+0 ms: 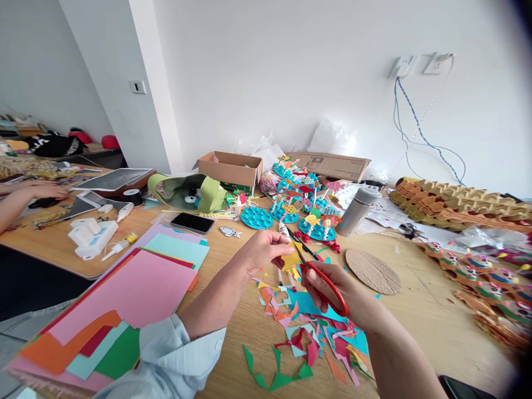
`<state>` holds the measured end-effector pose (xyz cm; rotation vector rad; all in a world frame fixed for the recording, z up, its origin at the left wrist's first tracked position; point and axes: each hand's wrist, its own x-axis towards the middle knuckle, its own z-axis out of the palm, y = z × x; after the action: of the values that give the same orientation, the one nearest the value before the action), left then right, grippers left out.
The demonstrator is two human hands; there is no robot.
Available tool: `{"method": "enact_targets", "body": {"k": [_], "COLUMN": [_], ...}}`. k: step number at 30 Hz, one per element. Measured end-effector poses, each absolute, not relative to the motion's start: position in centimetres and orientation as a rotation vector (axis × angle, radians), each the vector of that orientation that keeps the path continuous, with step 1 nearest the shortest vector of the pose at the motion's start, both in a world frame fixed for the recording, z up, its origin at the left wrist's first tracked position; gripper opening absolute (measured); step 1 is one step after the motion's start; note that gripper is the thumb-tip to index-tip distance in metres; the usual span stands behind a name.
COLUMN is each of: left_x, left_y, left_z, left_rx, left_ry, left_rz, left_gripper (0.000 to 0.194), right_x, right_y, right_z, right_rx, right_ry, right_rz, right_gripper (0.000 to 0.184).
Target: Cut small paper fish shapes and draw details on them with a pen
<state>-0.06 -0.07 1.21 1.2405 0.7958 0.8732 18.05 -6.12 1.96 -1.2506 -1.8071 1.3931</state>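
Observation:
Between the thumb and fingers of my left hand (266,250) is a piece of yellow paper (290,261), cut into an uneven, pointed outline. My right hand (332,288) grips red-handled scissors (338,299), whose blades reach the yellow paper's upper right edge. Whether the blades are fully closed is hard to see. Under both hands lie scattered paper scraps (305,302) in blue, pink, orange and red. Green offcuts (282,381) lie closer to me. Just beyond my left hand is a small white tube (284,230).
Colored paper sheets (162,282) are stacked at left, near a phone (192,223). Blue discs with paper fish (256,218), a grey bottle (359,210) and a cardboard oval (373,271) stand or lie beyond. Egg-tray crafts (474,271) line the right. Another person's hand (45,191) is far left.

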Motion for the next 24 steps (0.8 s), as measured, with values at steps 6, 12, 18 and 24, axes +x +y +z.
{"method": "enact_targets", "body": {"k": [6, 12, 18, 24], "left_x": [0.07, 0.04, -0.02, -0.03], "left_y": [-0.18, -0.36, -0.31, -0.36], "left_z": [1.36, 1.57, 1.55, 1.63], "left_rx": [1.236, 1.24, 1.247, 1.243], "left_ry": [0.792, 0.812, 0.804, 0.81], "left_rz": [0.883, 0.875, 0.874, 0.861], "left_gripper": [0.029, 0.026, 0.028, 0.028], "right_x": [18.03, 18.01, 18.06, 17.98], "right_y": [-6.2, -6.1, -6.05, -6.01], "right_z": [2.03, 2.02, 1.83, 1.85], "right_rx": [-1.266, -1.241, -1.221, -1.245], "right_ry": [-1.81, -1.819, -1.82, -1.786], "right_rz": [1.403, 1.398, 1.396, 1.417], "right_gripper": [0.056, 0.056, 0.055, 0.056]}}
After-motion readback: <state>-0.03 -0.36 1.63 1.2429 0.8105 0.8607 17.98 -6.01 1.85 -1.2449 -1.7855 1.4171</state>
